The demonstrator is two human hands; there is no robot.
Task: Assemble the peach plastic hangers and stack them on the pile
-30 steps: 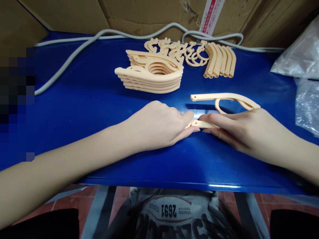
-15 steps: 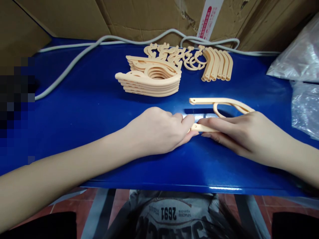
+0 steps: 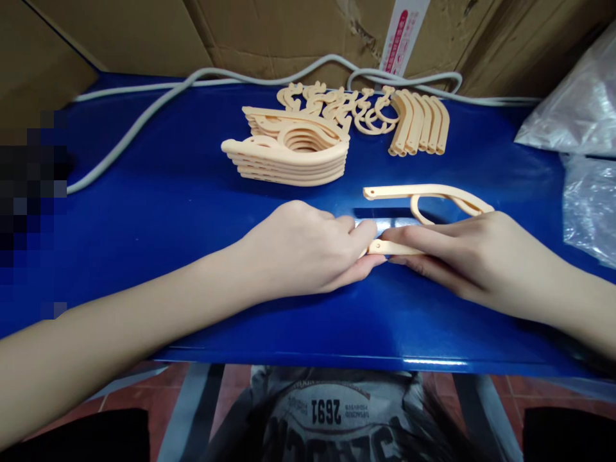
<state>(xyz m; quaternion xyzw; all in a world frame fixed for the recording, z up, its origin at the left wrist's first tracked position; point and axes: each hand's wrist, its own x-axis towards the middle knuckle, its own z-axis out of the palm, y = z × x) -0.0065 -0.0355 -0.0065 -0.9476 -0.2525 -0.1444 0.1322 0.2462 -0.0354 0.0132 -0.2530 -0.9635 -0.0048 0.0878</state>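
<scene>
- Gripped a cream frame (image 3: 433, 190) in the right hand (image 3: 486, 256), with fingers closed over the lower bar and the thumb beneath.
- Held the frame over the front right part of the blue table (image 3: 269, 327), with its upper bar and part of a loop visible beyond the knuckles.
- Could not tell, behind the hand, the joining of the two bars.
- Pinched a cream part (image 3: 364, 251), mostly hidden, between the curled fingers and thumb of the left hand (image 3: 308, 247).
- Held both hands close together, with the visible sliver of that part just beside the pierced end of the lower bar.
- Had a stack of cream frames (image 3: 289, 160) lying behind the left hand, well apart from it.
- Had hooks (image 3: 337, 106) strewn behind the stack, and curved arms (image 3: 414, 125) lined up in a row to their right.
- Had a pale cable (image 3: 269, 83) along the cardboard (image 3: 283, 32) at the back, and clear plastic bags (image 3: 568, 96) at far right.
</scene>
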